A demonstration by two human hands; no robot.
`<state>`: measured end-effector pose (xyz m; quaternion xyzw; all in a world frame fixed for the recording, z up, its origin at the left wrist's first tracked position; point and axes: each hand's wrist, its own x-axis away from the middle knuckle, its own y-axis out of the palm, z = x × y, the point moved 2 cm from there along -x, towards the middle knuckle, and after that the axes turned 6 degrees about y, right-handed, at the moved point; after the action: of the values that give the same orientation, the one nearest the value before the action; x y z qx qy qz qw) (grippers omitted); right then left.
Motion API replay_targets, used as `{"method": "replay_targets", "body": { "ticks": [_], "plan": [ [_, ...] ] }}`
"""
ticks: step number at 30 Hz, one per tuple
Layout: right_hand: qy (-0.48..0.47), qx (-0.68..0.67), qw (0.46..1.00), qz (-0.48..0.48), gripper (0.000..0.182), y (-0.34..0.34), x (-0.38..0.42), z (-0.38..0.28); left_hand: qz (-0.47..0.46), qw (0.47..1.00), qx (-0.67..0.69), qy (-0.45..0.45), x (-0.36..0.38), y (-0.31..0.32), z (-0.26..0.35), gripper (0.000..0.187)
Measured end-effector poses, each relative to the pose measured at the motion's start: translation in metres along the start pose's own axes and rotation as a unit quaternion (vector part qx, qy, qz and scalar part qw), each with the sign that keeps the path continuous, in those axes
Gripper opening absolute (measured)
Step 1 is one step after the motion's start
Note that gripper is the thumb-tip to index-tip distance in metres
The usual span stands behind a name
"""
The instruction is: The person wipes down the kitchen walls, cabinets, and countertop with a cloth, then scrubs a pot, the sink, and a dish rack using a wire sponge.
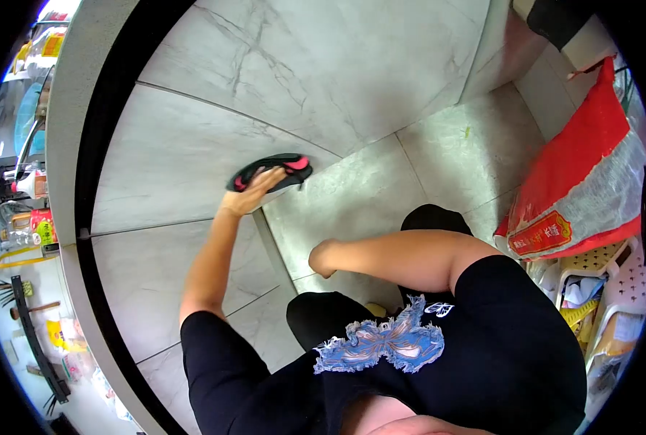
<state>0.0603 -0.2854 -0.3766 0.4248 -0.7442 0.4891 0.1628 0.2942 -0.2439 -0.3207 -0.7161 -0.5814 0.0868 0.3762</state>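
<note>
My left hand point(254, 190) reaches out with its fingers closed over a flat, oval black-and-pink thing point(296, 162). It looks like a hand brush or a slipper; its exact kind is blurred. The thing lies against the pale marbled tile point(185, 159), close to the corner where the tile meets the grey floor tile point(352, 196). My right hand point(324, 259) hangs bent at the wrist in front of my knees, above the floor. Its fingers are turned under and hidden, so what they do does not show.
A red and clear plastic bag point(576, 167) leans at the right, above a cream perforated basket point(623, 283) with packets. At the left runs a grey counter edge point(73, 130); bottles and a black knife rack point(39, 341) stand beyond it. My knees point(315, 319) are bent below.
</note>
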Motion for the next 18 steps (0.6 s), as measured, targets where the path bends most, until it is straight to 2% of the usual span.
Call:
{"method": "replay_targets", "body": {
  "ticks": [2, 3, 6, 8, 9, 10, 11, 13, 14, 16, 18],
  "plan": [
    [-0.014, -0.004, 1.000, 0.000, 0.027, -0.002, -0.002, 0.004, 0.073, 0.993, 0.073, -0.060, 0.030, -0.008, -0.019, 0.064],
    [-0.018, -0.002, 1.000, -0.004, 0.029, -0.004, -0.002, 0.005, 0.084, 0.991, 0.057, -0.082, 0.029, -0.027, -0.033, 0.063],
    [-0.043, 0.005, 0.999, -0.018, 0.031, -0.012, 0.010, 0.011, 0.110, 0.982, 0.044, -0.149, -0.006, -0.095, -0.079, 0.065],
    [-0.041, 0.012, 0.998, -0.041, 0.033, -0.018, 0.014, 0.016, 0.129, 0.974, 0.003, -0.185, -0.053, -0.132, -0.105, 0.080],
    [-0.041, 0.005, 0.999, -0.012, 0.033, -0.011, 0.002, 0.022, 0.136, 0.969, -0.016, -0.207, -0.079, -0.151, -0.116, 0.090],
    [-0.043, -0.001, 0.999, 0.017, 0.033, -0.005, -0.011, 0.027, 0.125, 0.972, -0.048, -0.194, -0.104, -0.167, -0.123, 0.087],
    [-0.031, -0.018, 0.999, 0.006, 0.034, -0.002, -0.021, 0.029, 0.144, 0.975, -0.014, -0.167, -0.130, -0.161, -0.124, 0.086],
    [-0.039, 0.000, 0.999, -0.031, 0.035, -0.011, -0.014, 0.019, 0.186, 0.946, -0.223, -0.145, -0.195, -0.142, -0.117, 0.081],
    [-0.031, 0.002, 0.998, -0.060, 0.037, -0.016, -0.012, 0.018, 0.234, 0.957, -0.119, -0.122, -0.213, -0.161, -0.123, 0.077],
    [-0.048, 0.016, 0.995, -0.081, 0.044, -0.003, -0.031, 0.021, 0.255, 0.953, -0.109, -0.123, -0.243, -0.163, -0.128, 0.066],
    [-0.074, -0.002, 0.996, -0.049, 0.051, 0.006, -0.041, 0.026, 0.265, 0.954, -0.081, -0.113, -0.234, -0.175, -0.133, 0.059]
  ]
}}
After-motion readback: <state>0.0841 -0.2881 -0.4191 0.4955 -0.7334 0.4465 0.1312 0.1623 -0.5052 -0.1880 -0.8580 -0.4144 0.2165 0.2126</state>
